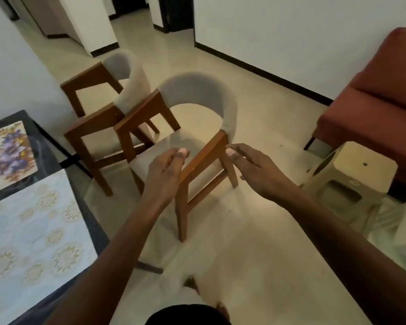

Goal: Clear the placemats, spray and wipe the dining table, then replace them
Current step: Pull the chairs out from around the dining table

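Beside the table (63,146) with two placemats (33,226), your left hand (165,171) and right hand (256,170) hover open, holding nothing, either side of the chair (197,160) arm.

The room is dim and warm-toned, with soft, even light that throws only faint shadows on the pale tiled floor (256,127) beneath the wooden chair with the grey padded curved back (197,95). Motion blur smears that chair's seat and the floor close to the camera, and the whole picture is soft, with little fine detail. Wide-angle distortion bends the white wall's dark skirting board (263,72) and stretches both forearms toward the bottom corners.
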Motion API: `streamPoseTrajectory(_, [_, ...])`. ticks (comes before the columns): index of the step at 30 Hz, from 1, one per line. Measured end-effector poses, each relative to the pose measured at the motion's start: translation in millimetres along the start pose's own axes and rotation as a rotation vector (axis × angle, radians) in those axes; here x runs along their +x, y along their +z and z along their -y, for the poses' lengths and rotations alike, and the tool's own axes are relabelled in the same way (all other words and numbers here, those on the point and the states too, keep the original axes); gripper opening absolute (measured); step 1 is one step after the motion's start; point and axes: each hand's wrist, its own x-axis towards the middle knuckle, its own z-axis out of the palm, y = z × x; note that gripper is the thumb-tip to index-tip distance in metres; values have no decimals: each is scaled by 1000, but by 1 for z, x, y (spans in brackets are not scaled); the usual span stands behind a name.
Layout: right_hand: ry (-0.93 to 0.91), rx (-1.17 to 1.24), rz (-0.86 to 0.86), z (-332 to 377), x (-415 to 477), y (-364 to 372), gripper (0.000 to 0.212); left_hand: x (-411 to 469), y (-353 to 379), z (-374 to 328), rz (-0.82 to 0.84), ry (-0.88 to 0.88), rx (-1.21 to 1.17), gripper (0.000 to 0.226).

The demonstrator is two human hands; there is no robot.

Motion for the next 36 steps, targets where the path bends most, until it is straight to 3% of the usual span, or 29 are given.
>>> streamPoseTrajectory(7, [48, -37, -37, -40, 71, -67, 51, 93, 72, -25, 39, -1, -22, 30])
streamPoseTrajectory(14, [74, -46, -25, -67, 192, -137, 52, 220, 129, -48, 57, -31, -110, 37])
streamPoseTrajectory(22, [91, 2, 5, -104, 325, -219, 63, 362, 187, -61, 19, -101, -46, 32])
streamPoseTrajectory(27, [51, -5, 129, -134, 420, -268, 64, 430, 221, -64, -93, -133, -50, 34])
streamPoseTrajectory(31, [4, -10, 279, -141, 495, -303, 53, 470, 243, -75, -254, -214, -85, 43])
streamPoseTrajectory(36, [-98, -86, 463, -133, 585, -328, 57, 508, 271, -85, -442, -311, -162, 30])
